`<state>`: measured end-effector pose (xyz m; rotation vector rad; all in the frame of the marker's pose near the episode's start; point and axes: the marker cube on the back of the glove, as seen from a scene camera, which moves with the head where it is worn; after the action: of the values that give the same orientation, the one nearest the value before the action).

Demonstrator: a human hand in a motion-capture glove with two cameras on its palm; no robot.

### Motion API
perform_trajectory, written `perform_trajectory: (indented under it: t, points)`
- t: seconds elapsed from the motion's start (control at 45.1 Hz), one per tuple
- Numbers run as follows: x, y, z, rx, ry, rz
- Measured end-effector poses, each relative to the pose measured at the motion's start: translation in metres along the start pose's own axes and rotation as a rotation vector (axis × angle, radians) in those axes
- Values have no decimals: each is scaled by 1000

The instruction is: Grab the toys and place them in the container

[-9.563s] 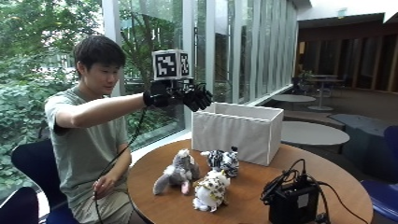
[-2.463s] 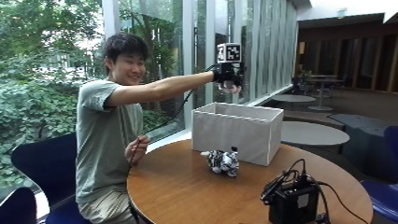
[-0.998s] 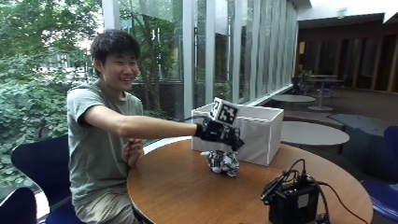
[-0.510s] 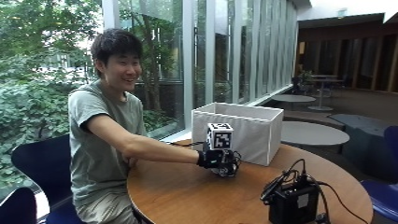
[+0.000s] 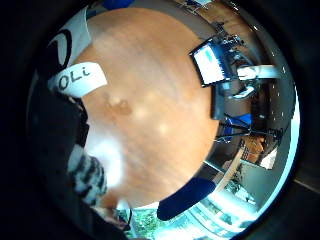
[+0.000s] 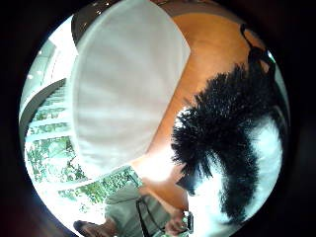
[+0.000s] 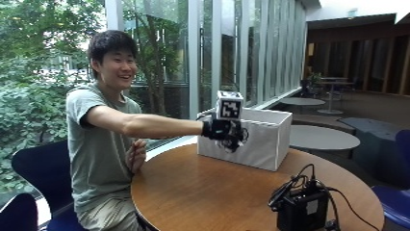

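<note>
Gripping a black-and-white furry toy (image 6: 232, 158) in the gloved right hand (image 7: 221, 130), fingers curled round it, lifted off the round wooden table (image 7: 211, 192). Held just in front of the white fabric box (image 7: 262, 144), near its side wall, below the rim. Black device with cables (image 7: 301, 207) well apart from the fingers, at the table's near edge.

Daylight: enters through the windows (image 7: 211, 53) behind me, bright, washing out the greenery. Table (image 7: 211, 192): pale glare patches on the wood under my palm. Toy (image 6: 232, 148): fur soft, out of focus. Palm views: edges bent and dark. Room at far side: dim.
</note>
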<state>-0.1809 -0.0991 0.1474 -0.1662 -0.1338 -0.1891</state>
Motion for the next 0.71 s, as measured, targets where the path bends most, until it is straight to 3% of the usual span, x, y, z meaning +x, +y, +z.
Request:
perform_trajectory:
  t: [0.067,0.288,0.488,0.621,0.71]
  points:
    - [7,2,-53,55,-25,75]
    - [-72,27,-164,153,144,-79]
    - [-124,25,-200,205,235,-196]
    - [-178,14,-207,230,157,-272]
    - [-216,-3,-208,236,79,-88]
